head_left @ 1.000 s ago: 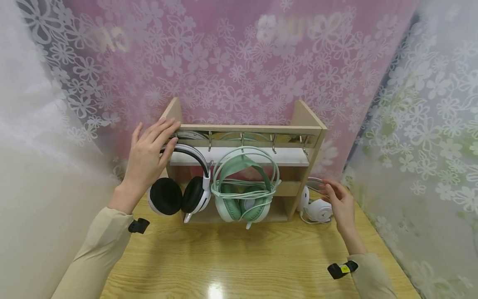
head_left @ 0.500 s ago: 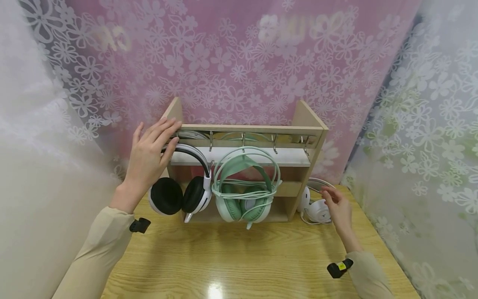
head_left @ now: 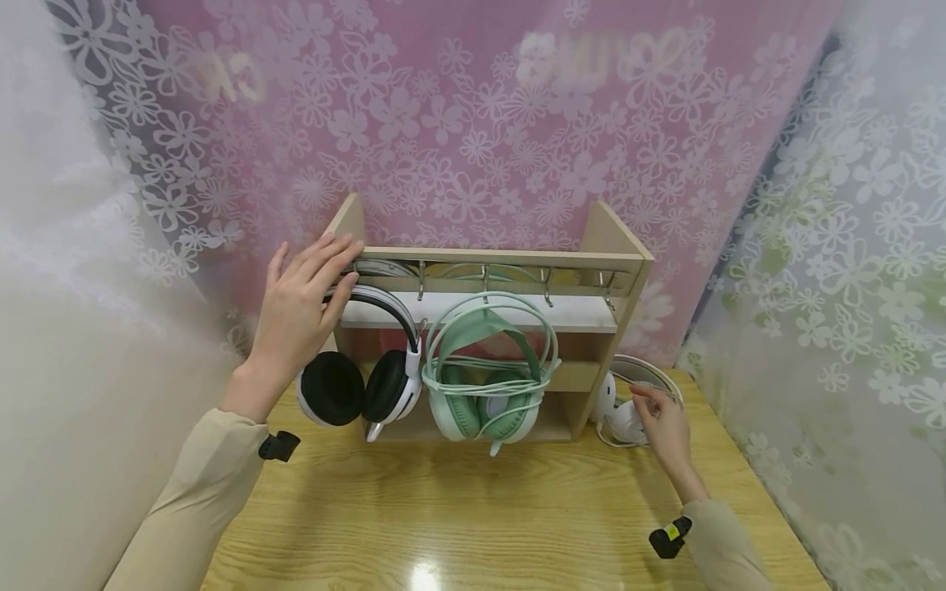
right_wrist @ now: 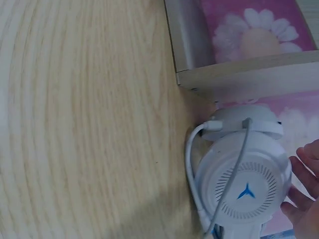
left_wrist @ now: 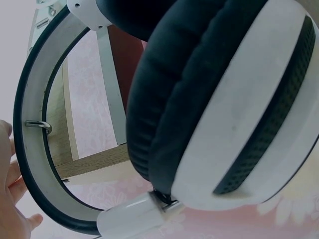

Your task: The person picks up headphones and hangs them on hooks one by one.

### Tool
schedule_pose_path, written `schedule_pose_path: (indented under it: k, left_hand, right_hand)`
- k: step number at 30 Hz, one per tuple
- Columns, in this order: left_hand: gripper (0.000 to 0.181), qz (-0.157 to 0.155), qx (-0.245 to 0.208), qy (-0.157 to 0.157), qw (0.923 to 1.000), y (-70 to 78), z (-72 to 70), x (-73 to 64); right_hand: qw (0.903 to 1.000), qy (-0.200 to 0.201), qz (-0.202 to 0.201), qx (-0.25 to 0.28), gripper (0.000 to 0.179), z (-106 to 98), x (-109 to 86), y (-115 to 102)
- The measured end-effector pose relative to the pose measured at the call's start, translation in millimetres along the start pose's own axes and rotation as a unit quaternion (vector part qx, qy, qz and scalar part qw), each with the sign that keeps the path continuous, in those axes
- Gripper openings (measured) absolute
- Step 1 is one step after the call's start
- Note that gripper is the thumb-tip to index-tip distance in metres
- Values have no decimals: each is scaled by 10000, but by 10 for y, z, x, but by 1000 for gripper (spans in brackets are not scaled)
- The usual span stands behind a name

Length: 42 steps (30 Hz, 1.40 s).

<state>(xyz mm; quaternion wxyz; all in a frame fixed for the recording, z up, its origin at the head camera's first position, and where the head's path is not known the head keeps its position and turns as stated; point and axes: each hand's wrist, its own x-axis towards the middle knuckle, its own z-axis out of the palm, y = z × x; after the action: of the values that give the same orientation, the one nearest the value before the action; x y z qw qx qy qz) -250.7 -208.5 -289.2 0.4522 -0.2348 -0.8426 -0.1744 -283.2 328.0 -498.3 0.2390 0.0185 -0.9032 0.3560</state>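
My left hand (head_left: 299, 304): fingers straight, resting on the rack (head_left: 609, 231) | my right hand (head_left: 665, 431): loose, ungripping, beside white headphones (right_wrist: 256, 174) (on the desk (head_left: 458, 509))

"What hangs on the rack's left?"

"Black-and-white over-ear headphones (head_left: 386, 387), their band arching over a metal hook (left_wrist: 35, 123) and their padded cups dangling below."

"And the rack?"

"A pale wooden rack (head_left: 488, 255), upright on the yellowish wood-grain table (head_left: 473, 517), with more hooks in a row under its top board."

"The other pair?"

"White plastic over-ear headphones (right_wrist: 244, 186), on the table just beside the rack's right panel, band arcing behind the cups. One cup bears a blue three-pointed emblem (right_wrist: 245, 191) (a thin white cord (right_wrist: 232, 178) crosses it)."
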Motion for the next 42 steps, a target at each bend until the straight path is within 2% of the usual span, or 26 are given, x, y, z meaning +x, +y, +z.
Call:
schedule_pose_path:
  k: [10, 20, 30, 42]
  left_hand:
    - [43, -28, -32, 4, 10000, -1, 9, -2]
    - [42, -53, -57, 24, 10000, 7, -2, 11]
    - [43, -52, -48, 24, 10000, 6, 3, 2]
    - [42, -39, -54, 64, 10000, 13, 6, 7]
  right_hand:
    - [9987, -129, -452, -176, 21, 47, -30, 140]
    - [9983, -256, -427, -307, 21, -16, -54, 145]
    - [9964, -713, -272, -378, 19, -161, -161, 78]
    - [9957, -691, -304, -530, 18, -246, -329, 62]
